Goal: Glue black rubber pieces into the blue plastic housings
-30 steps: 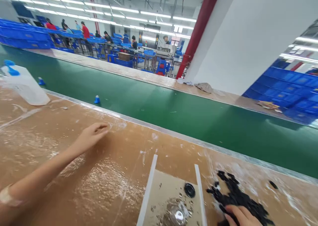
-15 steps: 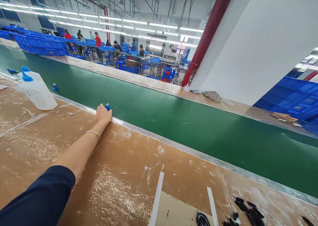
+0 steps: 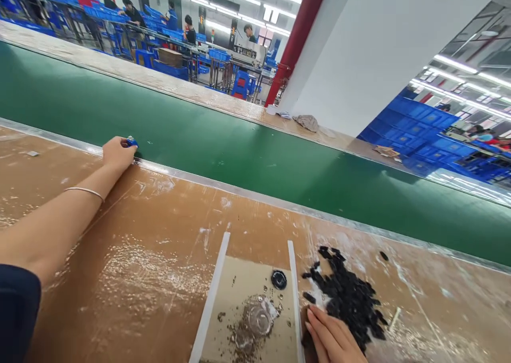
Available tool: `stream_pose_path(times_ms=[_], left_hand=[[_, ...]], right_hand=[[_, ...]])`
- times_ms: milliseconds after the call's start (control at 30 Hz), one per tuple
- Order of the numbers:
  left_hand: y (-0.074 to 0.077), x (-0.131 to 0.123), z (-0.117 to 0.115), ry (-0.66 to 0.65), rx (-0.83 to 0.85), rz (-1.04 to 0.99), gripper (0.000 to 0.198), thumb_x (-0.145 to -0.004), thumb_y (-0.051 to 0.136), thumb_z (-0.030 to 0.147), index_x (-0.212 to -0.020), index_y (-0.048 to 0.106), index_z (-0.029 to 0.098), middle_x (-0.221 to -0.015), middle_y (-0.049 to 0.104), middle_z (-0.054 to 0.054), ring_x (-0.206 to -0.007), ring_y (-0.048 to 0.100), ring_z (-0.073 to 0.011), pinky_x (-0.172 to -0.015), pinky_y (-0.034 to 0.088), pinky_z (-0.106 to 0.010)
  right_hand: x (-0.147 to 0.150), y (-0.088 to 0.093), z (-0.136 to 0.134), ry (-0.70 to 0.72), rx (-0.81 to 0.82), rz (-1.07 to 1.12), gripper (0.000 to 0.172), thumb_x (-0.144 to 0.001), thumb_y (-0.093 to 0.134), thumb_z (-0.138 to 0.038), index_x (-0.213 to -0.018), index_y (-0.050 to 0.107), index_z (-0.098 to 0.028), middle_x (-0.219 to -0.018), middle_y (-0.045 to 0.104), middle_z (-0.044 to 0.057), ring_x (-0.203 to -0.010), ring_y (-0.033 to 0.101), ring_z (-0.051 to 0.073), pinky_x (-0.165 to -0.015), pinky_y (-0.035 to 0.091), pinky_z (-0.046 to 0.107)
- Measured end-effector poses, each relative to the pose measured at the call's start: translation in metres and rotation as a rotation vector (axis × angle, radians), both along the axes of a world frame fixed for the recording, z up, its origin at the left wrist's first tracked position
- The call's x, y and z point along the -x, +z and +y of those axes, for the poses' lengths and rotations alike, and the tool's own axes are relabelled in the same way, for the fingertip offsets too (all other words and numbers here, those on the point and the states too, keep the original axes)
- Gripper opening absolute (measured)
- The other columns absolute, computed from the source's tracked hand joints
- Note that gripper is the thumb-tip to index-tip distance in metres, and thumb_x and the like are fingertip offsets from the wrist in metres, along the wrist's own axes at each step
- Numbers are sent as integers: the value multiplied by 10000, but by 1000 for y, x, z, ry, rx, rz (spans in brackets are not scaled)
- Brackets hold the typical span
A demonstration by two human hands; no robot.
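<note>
At the far left, my left hand [image 3: 117,154] reaches to the near edge of the green conveyor belt [image 3: 239,163]. Its fingers are closed round a small blue piece [image 3: 131,142] with a pale top; the kind is unclear. My right hand [image 3: 333,335] lies low on the table, fingers stretched out beside a pile of small black pieces [image 3: 351,294]. Its fingertips lie just right of a white strip [image 3: 294,288] that borders a beige board [image 3: 223,304]. On that board are a round black part [image 3: 278,279] and a clear, glossy round patch [image 3: 259,318] with dark specks.
The brown, film-covered table [image 3: 159,256] has a metal edge strip [image 3: 223,190] along the belt. Beyond the belt are a crumpled cloth [image 3: 306,122], a white pillar [image 3: 339,49], a red pipe [image 3: 291,49] and stacked blue crates [image 3: 411,123]. Several people sit or stand at far benches.
The view has turned right and down, bringing the board, black pile and my right hand into sight. The white bottle has left view. My left hand still holds the blue piece, which now looks tilted.
</note>
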State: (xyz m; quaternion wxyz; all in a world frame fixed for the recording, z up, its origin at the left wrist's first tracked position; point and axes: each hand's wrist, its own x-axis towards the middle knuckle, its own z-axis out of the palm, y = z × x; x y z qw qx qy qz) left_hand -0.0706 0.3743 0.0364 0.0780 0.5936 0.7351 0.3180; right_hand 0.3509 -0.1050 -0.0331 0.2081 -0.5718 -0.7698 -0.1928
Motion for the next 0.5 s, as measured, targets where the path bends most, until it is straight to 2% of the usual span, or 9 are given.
stream_pose_path(times_ms=[200, 333, 400, 500], left_hand=[[-2, -9, -30, -151, -18, -70, 298, -875, 602, 334, -1073, 600, 111, -1087, 655, -83, -1032, 600, -216, -945, 457, -442], [-8, -18, -54, -228, -42, -164, 302, -882, 583, 334, -1068, 585, 96, -1056, 658, -86, -962, 621, -200, -913, 483, -417], [-13, -27, -77, -297, -57, -216, 317, -893, 553, 327, -1073, 568, 66, -1029, 664, -88, -910, 627, -186, -886, 498, -388], [-19, -46, -135, -466, -87, -269, 307, -870, 566, 319, -1018, 569, 50, -961, 677, -72, -852, 628, -170, -854, 513, -353]], right_hand=[[11, 9, -6, -67, 81, 62, 303, -949, 369, -153, -1052, 654, -154, -1029, 710, 87, -873, 689, 192, -718, 601, 309], [6, 10, -7, -100, 186, 142, 292, -970, 374, -212, -1086, 639, -173, -1041, 702, 73, -905, 675, 197, -771, 583, 329], [6, 14, -5, -134, 215, 226, 285, -971, 404, -271, -1157, 598, -178, -1009, 698, 73, -889, 671, 198, -758, 577, 325], [13, 23, -4, -175, 210, 430, 314, -950, 474, -333, -1229, 535, -203, -984, 692, 57, -864, 670, 178, -741, 570, 286]])
